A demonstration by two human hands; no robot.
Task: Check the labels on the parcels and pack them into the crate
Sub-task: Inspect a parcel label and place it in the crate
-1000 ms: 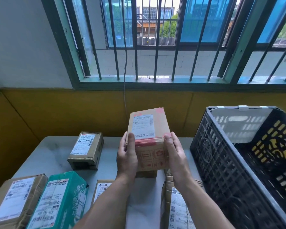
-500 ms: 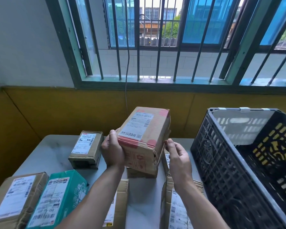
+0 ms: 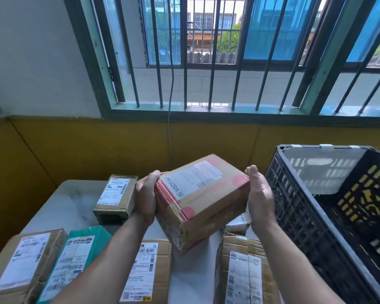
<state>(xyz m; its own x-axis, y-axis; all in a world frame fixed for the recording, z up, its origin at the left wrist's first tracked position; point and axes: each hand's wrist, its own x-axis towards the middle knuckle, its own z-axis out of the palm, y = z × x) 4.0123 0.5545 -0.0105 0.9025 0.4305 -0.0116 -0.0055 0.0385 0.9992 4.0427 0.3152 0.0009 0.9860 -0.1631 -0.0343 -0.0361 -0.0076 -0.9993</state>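
Well left of the crate (image 3: 305, 218), the left hand (image 3: 146, 196) now grips the far end of the parcel (image 3: 204, 194), its fingers (image 3: 155, 175) curled together over the top edge. Since half a second ago the parcel has swung round. Its labelled face lies flatter and more upward and its long side runs across toward the crate. It is held above the counter (image 3: 64, 207), closer to the crate's wall. The right hand (image 3: 260, 198), then loose below the parcel, now presses flat on the end nearest the crate, fingers straight and together, just beside that wall.
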